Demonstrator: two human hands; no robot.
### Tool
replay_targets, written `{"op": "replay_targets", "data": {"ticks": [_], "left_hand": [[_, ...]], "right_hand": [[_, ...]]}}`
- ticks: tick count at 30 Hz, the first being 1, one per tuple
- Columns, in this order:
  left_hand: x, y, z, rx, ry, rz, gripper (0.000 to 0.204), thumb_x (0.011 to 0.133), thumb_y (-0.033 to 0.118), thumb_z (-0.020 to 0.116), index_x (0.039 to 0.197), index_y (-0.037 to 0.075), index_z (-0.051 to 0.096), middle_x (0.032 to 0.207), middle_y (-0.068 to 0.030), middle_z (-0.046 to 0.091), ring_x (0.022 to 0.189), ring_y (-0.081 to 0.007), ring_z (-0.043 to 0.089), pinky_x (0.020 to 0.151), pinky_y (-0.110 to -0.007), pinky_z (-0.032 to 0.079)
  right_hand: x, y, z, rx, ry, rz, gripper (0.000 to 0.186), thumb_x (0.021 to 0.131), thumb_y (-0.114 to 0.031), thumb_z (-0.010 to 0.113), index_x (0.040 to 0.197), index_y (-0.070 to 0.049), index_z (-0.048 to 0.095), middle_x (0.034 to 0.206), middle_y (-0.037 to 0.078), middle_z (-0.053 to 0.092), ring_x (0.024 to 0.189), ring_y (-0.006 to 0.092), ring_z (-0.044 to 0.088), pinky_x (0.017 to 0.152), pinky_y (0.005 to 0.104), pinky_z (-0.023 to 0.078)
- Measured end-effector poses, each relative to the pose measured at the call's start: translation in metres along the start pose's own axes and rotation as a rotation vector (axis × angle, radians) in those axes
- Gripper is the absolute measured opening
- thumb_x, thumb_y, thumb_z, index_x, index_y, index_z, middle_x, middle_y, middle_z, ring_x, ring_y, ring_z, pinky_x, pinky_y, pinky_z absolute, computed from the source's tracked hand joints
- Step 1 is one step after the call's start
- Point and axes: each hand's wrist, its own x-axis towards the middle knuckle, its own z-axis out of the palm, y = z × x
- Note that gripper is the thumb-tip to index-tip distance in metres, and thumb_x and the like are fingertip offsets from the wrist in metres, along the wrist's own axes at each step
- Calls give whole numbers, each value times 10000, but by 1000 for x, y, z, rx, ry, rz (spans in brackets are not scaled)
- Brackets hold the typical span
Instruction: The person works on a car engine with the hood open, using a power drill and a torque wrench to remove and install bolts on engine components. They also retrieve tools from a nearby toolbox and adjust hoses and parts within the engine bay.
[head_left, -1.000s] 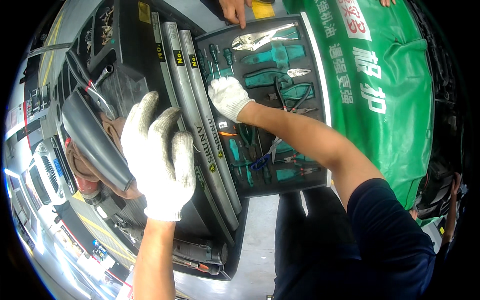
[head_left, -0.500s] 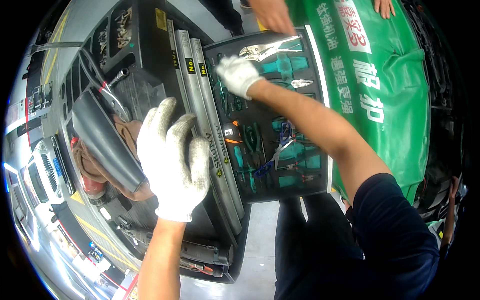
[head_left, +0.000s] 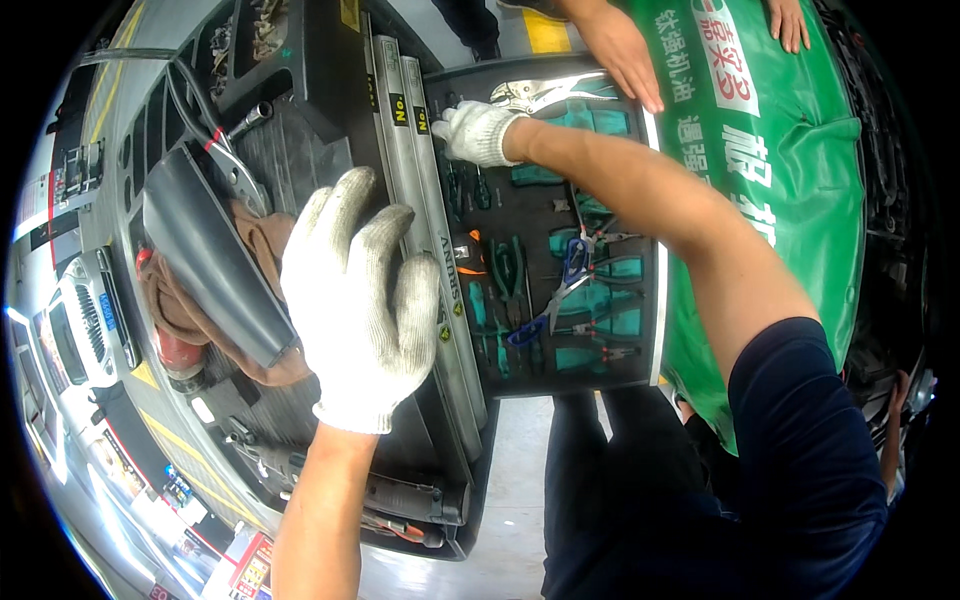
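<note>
My right hand (head_left: 480, 134), gloved, is over the far inner corner of the tool drawer (head_left: 657, 310), beside the silver strips (head_left: 396, 172) of the cabinet. Its fingers are curled in; whether they pinch a tool cannot be told, as the glove hides the tips. The slim dark-handled tools (head_left: 482, 190) lie in the drawer just on the near side of that hand, and the silver locking pliers (head_left: 540, 92) lie just beyond it. My left hand (head_left: 368, 295) is spread, fingers bent and apart (nothing is in it), above the cabinet top near the black curved case (head_left: 215, 250) and the brown cloth (head_left: 180, 315). Caution: knit glove fingers are bulky, so a small handle could slip or a neighbouring tool be dragged from its recess. Caution: a co-worker's hand (head_left: 622, 58) reaches to the drawer's far outer corner; if the drawer is pushed, fingers could be caught between it and the cabinet. Caution: the blue-handled scissors (head_left: 527, 332) lie across other tools, nearer my body, and could snag a sleeve or shift if my forearm drops. The orange-and-black tape measure (head_left: 470, 252) lies near them.
</note>
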Motion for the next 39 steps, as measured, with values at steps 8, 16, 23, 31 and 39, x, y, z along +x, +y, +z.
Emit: {"op": "replay_targets", "data": {"ticks": [8, 16, 23, 31, 39], "left_hand": [[-1, 2, 1, 26, 7, -13, 334, 896, 99, 645, 1217, 43, 716, 1440, -209, 591, 1361, -414, 514, 1183, -505, 352], [1, 9, -1, 19, 14, -20, 310, 912, 132, 638, 1193, 36, 724, 1446, -214, 590, 1356, -421, 516, 1176, -508, 362], [0, 9, -6, 30, 37, 32, 295, 938, 128, 625, 1202, 28, 713, 1450, -221, 583, 1350, -415, 522, 1169, -498, 372], [-21, -6, -10, 78, 48, 68, 306, 1018, 177, 567, 1237, -4, 677, 1464, -244, 554, 1371, -427, 498, 1180, -504, 366], [-22, 152, -12, -57, 80, 462, 319, 1005, 159, 601, 1255, -25, 674, 1344, -266, 627, 1262, -430, 589, 1124, -504, 443]], "right_hand": [[3, 11, -7, -287, -28, -365, 224, 930, -213, 619, 1057, -107, 771, 1052, 139, 724, 1004, 356, 716, 857, 475, 584], [-90, -28, -62, 1102, 734, 480, 192, 1036, -259, 637, 1069, -71, 659, 976, 104, 713, 898, 296, 704, 797, 425, 559], [-276, -184, -119, 2259, 536, 866, 148, 1013, -206, 591, 1046, -63, 607, 842, 108, 669, 674, 245, 661, 622, 396, 547], [-456, -325, -143, 2632, 463, 646, 857, 975, -283, 770, 1651, -97, 278, 1082, 92, 662, 946, 183, 656, 763, 337, 545], [-606, -350, -229, 2096, 805, 924, 435, 1072, -525, 526, 1304, -174, 634, 691, -50, 520, 480, 50, 401, 413, 230, 304]]}}
